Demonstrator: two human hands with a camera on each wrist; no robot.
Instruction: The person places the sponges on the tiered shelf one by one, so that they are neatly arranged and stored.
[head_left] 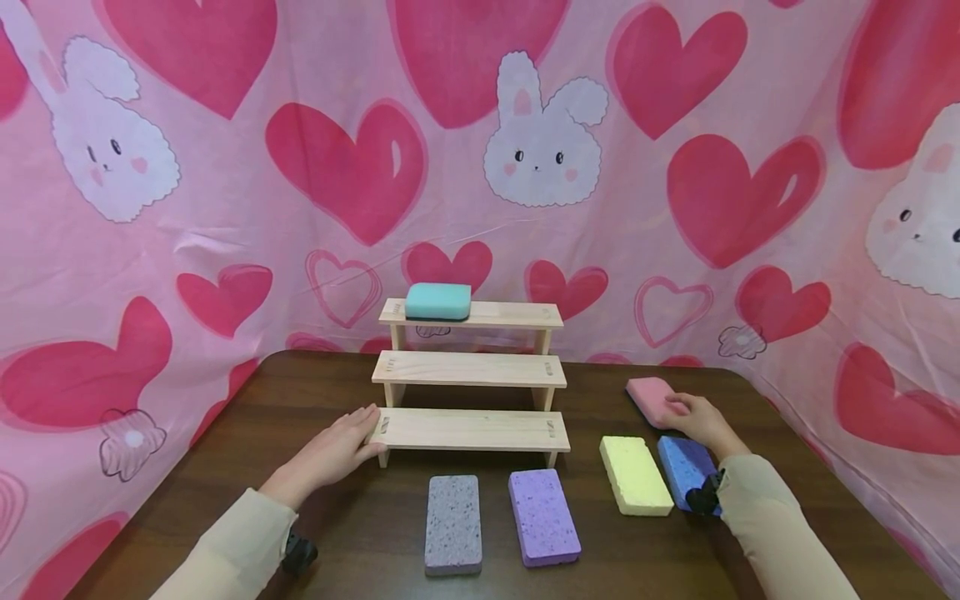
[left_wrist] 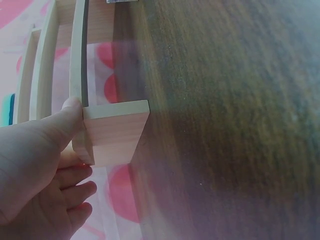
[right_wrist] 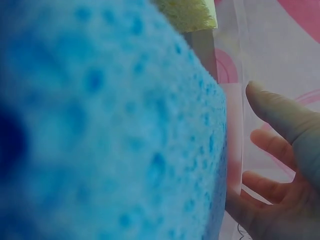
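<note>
A three-tier wooden step rack (head_left: 468,429) stands mid-table. My left hand (head_left: 341,446) is at the left end of its lowest board; in the left wrist view the thumb (left_wrist: 72,104) presses the board's front edge and the other fingers bend behind it. A pink sponge (head_left: 648,396) lies at the right, dark along its lower edge. Over its near right side is my right hand (head_left: 703,425), with fingers loosely bent and spread; in the right wrist view the thumb (right_wrist: 272,107) stands apart from the other fingers. A blue sponge (head_left: 684,467) lies under the right wrist.
A teal sponge (head_left: 438,302) sits on the top board's left part. On the dark table (head_left: 360,550) lie a grey sponge (head_left: 453,525), a purple sponge (head_left: 544,517) and a yellow sponge (head_left: 636,475). Behind hangs a pink cloth (head_left: 465,217) with hearts and rabbits.
</note>
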